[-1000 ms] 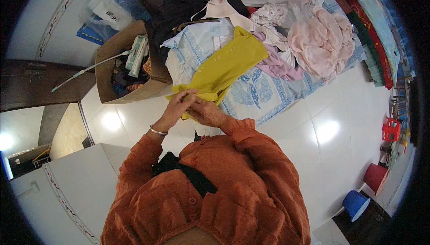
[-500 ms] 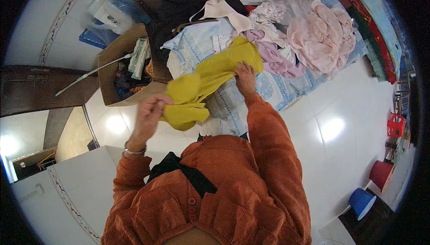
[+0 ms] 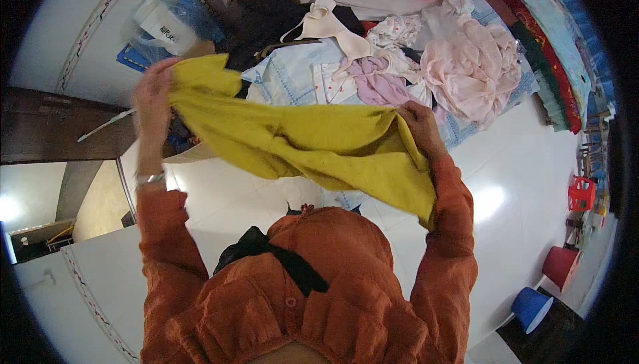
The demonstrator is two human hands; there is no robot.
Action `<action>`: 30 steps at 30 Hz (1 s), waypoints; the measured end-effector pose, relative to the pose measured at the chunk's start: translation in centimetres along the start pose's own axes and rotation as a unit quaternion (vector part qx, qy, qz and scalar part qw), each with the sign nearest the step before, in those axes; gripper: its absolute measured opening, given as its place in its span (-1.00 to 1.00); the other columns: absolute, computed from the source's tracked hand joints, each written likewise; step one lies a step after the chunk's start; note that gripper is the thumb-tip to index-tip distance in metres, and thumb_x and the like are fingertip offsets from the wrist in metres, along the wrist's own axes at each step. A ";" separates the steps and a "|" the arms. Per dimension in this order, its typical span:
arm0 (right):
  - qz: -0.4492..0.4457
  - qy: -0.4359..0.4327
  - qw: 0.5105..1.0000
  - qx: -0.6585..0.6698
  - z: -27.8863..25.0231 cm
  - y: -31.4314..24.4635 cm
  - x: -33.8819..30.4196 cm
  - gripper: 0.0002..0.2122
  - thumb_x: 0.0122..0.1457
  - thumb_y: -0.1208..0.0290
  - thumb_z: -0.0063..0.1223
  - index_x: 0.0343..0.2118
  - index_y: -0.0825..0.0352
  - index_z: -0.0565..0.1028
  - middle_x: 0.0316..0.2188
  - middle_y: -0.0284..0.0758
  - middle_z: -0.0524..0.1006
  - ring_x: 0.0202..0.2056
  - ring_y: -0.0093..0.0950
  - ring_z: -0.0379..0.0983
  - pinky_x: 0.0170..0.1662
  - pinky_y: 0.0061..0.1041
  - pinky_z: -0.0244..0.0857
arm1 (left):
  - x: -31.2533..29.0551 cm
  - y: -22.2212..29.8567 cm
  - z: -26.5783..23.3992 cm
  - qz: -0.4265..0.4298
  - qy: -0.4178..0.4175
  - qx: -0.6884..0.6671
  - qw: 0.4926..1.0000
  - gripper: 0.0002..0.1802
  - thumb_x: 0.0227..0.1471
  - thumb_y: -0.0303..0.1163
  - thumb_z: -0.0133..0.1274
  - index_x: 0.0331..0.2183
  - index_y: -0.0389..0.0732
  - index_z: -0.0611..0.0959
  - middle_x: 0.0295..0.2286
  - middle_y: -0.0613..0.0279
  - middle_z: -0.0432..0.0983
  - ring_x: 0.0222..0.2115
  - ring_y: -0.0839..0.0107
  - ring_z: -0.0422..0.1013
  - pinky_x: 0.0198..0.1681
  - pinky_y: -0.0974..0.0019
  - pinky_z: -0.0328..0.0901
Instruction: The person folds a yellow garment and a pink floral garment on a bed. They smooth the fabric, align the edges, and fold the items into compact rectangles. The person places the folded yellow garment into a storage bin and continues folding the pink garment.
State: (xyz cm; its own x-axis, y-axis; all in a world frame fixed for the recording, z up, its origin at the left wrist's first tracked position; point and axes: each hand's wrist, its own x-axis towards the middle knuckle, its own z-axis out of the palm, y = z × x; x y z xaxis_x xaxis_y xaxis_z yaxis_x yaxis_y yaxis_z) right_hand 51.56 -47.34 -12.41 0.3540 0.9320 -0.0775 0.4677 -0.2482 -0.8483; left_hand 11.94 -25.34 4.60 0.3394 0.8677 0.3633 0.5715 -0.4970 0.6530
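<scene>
A mustard-yellow garment [image 3: 279,137] hangs stretched out in the air between my two hands. At its left end my left hand [image 3: 153,94] grips the cloth, slightly blurred. My right hand [image 3: 421,126] holds the other end by its upper edge, and a flap drops down beside my right forearm. Creases run along the garment, and its exact kind does not show. Beyond it, a blue-and-white patterned sheet [image 3: 286,74] bears a cream bra [image 3: 333,29], a lilac cloth [image 3: 374,83] and a crumpled pale pink cloth [image 3: 469,64].
Dark clothes [image 3: 266,14] lie at the far left, near a plastic bag [image 3: 163,27]. The yellow cloth mostly hides a cardboard box; a pale stick [image 3: 106,125] juts out beside it. At right stand a red stool [image 3: 582,193], a red tub [image 3: 560,267] and a blue tub [image 3: 532,309].
My hands have moved apart, the left one up and leftward, the right one rightward and slightly down. The bunched yellow garment is now spread wide between them and covers most of the box.
</scene>
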 end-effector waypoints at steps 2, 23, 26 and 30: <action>-0.011 0.083 0.996 -0.018 1.0 4.2 0.7 -0.82 0.00 0.41 0.02 -0.35 0.40 0.43 -0.50 -0.16 0.44 -0.42 -0.32 0.37 -0.34 -0.42 0.23 | 1.0 -2.8 5.7 -0.051 -0.076 -0.183 0.979 -0.78 -0.01 -0.40 0.00 -0.27 -0.24 0.55 -0.35 0.24 0.47 -0.36 0.51 0.36 -0.27 0.47 0.25; 0.171 0.196 0.962 -0.085 8.3 23.1 -5.4 -0.74 -0.08 0.34 0.06 -0.32 0.35 0.45 -0.56 -0.14 0.47 -0.44 -0.26 0.43 -0.39 -0.36 0.28 | -0.9 -7.8 18.3 -0.005 -0.140 0.016 0.990 -0.69 -0.13 -0.53 -0.06 -0.24 -0.19 0.55 -0.33 0.04 0.50 -0.33 0.22 0.43 -0.24 0.34 0.25; 0.092 0.206 0.963 -0.144 8.4 21.7 -4.4 -0.71 -0.08 0.27 0.07 -0.32 0.34 0.45 -0.55 -0.16 0.47 -0.46 -0.27 0.42 -0.38 -0.35 0.28 | -1.0 -8.3 18.4 -0.003 -0.146 0.011 0.989 -0.71 -0.12 -0.53 -0.05 -0.25 -0.19 0.55 -0.36 0.04 0.50 -0.35 0.24 0.43 -0.24 0.34 0.26; 0.087 0.156 0.953 -0.244 8.0 21.3 -2.8 -0.77 -0.04 0.29 0.02 -0.37 0.32 0.45 -0.45 -0.11 0.47 -0.39 -0.12 0.39 -0.36 -0.23 0.24 | -0.6 -8.4 18.2 -0.082 -0.201 0.020 0.976 -0.72 -0.08 -0.56 -0.05 -0.23 -0.23 0.54 -0.29 0.17 0.49 -0.29 0.36 0.39 -0.19 0.38 0.24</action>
State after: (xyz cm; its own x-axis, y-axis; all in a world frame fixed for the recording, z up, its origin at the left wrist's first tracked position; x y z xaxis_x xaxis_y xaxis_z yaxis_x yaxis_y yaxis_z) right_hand 54.03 -53.08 -34.48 0.6488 0.7604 0.0290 0.6734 -0.5561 -0.4871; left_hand 20.48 -21.95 -13.21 0.5015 0.8642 -0.0403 0.6697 -0.3583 0.6505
